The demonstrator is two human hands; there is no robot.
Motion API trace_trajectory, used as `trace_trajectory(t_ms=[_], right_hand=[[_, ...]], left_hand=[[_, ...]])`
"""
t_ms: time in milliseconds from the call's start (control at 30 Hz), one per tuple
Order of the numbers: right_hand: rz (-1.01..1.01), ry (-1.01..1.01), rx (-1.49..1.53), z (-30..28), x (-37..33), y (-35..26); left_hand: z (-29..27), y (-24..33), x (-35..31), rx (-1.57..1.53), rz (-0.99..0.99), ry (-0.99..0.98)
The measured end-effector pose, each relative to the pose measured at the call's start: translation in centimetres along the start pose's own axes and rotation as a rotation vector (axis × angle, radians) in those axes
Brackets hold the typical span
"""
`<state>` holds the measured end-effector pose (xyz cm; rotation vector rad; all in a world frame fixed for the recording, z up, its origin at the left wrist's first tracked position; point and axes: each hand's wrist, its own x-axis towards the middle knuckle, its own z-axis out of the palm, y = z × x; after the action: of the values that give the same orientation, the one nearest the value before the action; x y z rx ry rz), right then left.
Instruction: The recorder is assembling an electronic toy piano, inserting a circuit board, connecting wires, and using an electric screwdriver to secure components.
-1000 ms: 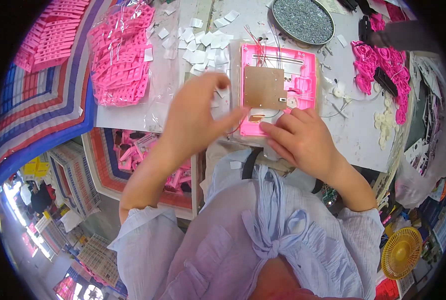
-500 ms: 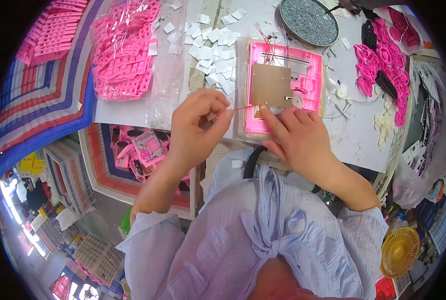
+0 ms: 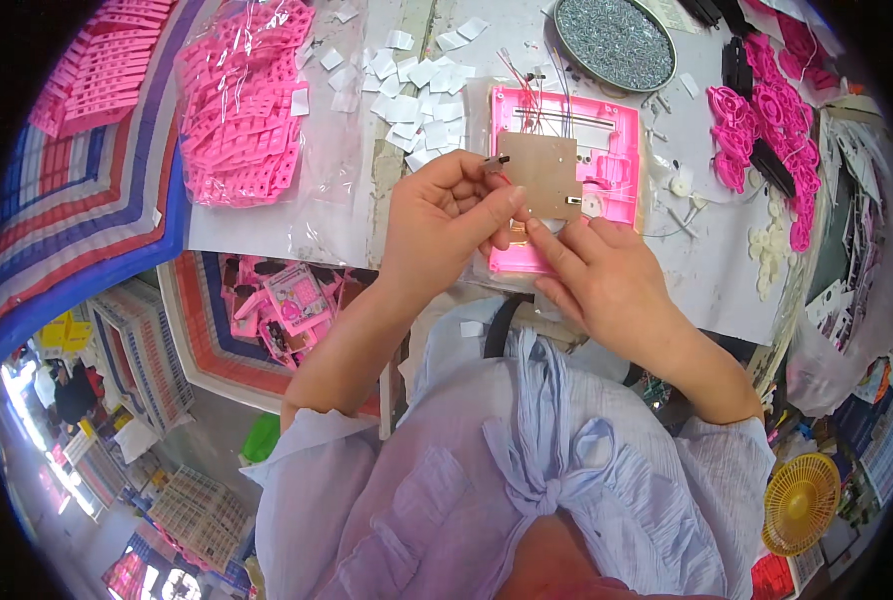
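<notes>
Left hand [image 3: 445, 222] lifted since earlier, fingers now pinching small wired part [image 3: 496, 161] beside brown board [image 3: 544, 175]; right hand [image 3: 607, 280] fingers pressing pink housing [image 3: 607, 150], frame centre

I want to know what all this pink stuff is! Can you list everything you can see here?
Pink plastic housing: one, pink, on the white table under both hands.
Brown circuit board: one, brown, lying on the housing.
Small metal part: one, dark, pinched in the left fingertips.
White paper squares: many, white, scattered left of the housing.
Bag of pink parts: one clear bag, pink pieces, far left of the table.
Round tray of screws: one, grey, behind the housing.
Pink gear-like parts: several, pink, right side.
Yellow fan: one, yellow, lower right.
Left hand: holds the small metal part.
Right hand: fingertips on the housing.
</notes>
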<state>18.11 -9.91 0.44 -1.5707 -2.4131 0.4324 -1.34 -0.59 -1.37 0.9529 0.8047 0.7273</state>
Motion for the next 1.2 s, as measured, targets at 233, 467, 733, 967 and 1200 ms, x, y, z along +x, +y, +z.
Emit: trace_trajectory(t_ms=[233, 467, 733, 967, 1200], right_hand=[[-0.003, 0.145, 0.219, -2.3, -0.5, 1.9], [-0.028, 0.306, 0.363, -2.8, 0.4, 3.7], [0.105, 0.213, 0.323, -2.7, -3.4, 3.1], [0.103, 0.198, 0.27, -0.9, -4.3, 2.9], [-0.092, 0.46, 0.19, 2.3, -6.1, 5.8]], left_hand=[[1.1, -0.1, -1.0, 0.281, 0.069, -0.093], [2.3, 0.9, 0.0, 0.463, -0.027, -0.257], [2.8, 1.6, 0.9, 0.863, 0.397, -0.288], [4.2, -1.1, -0.7, 1.103, 0.574, -0.494], [3.1, -2.8, -1.1, 1.223, 0.692, -0.513]])
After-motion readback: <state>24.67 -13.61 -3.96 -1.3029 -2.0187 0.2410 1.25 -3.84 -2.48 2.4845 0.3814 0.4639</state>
